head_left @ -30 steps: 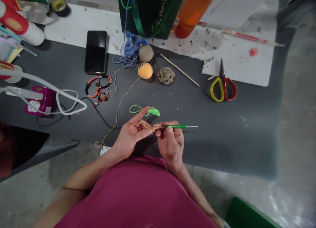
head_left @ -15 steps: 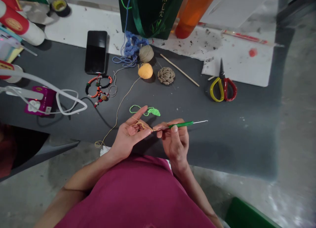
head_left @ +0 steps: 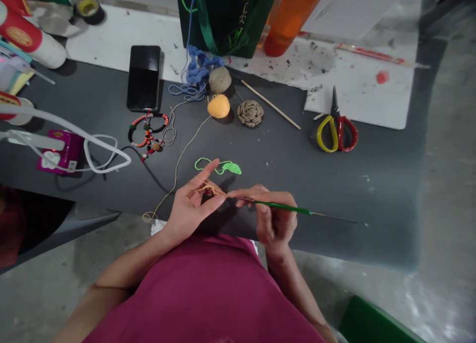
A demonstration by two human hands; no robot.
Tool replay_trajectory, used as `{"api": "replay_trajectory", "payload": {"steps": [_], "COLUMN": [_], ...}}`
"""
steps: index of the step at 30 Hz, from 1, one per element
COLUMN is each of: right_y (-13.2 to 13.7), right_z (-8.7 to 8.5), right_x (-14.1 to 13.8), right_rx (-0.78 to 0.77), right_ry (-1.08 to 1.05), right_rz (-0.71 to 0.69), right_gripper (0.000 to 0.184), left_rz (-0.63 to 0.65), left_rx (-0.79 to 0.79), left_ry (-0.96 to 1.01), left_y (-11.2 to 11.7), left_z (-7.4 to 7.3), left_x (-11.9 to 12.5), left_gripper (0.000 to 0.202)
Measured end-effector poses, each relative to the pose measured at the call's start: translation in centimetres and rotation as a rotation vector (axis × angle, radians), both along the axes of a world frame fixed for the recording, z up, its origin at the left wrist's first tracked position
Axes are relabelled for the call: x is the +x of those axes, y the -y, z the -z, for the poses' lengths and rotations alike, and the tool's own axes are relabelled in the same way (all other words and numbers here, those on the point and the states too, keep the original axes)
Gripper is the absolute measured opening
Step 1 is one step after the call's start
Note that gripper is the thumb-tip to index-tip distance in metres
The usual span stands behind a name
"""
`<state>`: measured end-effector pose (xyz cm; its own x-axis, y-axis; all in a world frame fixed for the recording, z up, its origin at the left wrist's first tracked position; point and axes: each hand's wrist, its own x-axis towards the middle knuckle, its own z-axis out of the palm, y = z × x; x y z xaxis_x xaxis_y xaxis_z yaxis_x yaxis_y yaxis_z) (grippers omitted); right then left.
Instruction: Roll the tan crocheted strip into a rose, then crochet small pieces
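My left hand [head_left: 191, 204] pinches yellow yarn [head_left: 210, 187] between thumb and a finger, its index finger raised with the strand over it. In my right hand [head_left: 277, 216] is a crochet hook [head_left: 286, 207] with a green handle; one tip reaches the yarn at my left fingertips, and the other metal end points right. Just beyond my hands lies a small bright green crocheted leaf [head_left: 232, 168] with a loose tail. The yellow yarn ball [head_left: 218, 106] sits further back, its strand running down toward my left wrist.
Behind are a beige yarn ball [head_left: 219, 80], a brown crocheted rosette [head_left: 250, 113], blue crochet work [head_left: 201, 68] and a thin stick [head_left: 270, 104]. Scissors [head_left: 336, 125] lie at right. A phone [head_left: 144, 79], bead bracelets [head_left: 141, 130] and a white cable [head_left: 92, 139] occupy the left.
My right hand has shifted a little right and turned, and the crochet hook now slants down to the right with more of its far end showing. My left hand has barely moved.
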<state>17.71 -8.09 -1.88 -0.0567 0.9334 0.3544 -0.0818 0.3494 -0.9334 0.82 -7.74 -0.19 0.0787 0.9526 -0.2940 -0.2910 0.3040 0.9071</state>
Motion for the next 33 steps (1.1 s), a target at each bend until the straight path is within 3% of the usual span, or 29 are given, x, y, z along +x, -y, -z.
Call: {"api": "replay_trajectory", "payload": {"steps": [5, 10, 17, 20, 27, 33], "right_y": [0.0, -0.2, -0.2, -0.2, 0.5, 1.3], "right_z": [-0.5, -1.1, -1.3, -1.0, 0.3, 1.2], "right_x": [0.6, 0.9, 0.9, 0.5, -0.6, -1.3], "right_rx": [0.093, 0.235, 0.271, 0.266, 0.239, 0.068], "right_ry": [0.187, 0.372, 0.523, 0.516, 0.401, 0.184], "right_rz": [-0.053, -0.067, -0.043, 0.003, 0.155, 0.21], "right_gripper": [0.022, 0.03, 0.029, 0.029, 0.039, 0.028], "left_rz": [-0.005, -0.019, -0.03, -0.032, -0.021, -0.046], "left_rx": [0.054, 0.236, 0.437, 0.303, -0.289, -0.402], "left_ry": [-0.139, -0.416, -0.607, -0.412, 0.308, 0.487], "left_y": [0.3, 0.6, 0.7, 0.6, -0.1, -0.3], "left_z": [0.0, 0.5, 0.6, 0.7, 0.3, 0.2], "left_x": [0.0, -0.2, -0.2, 0.0, 0.6, 0.7], "left_gripper": [0.055, 0.057, 0.058, 0.058, 0.074, 0.068]}}
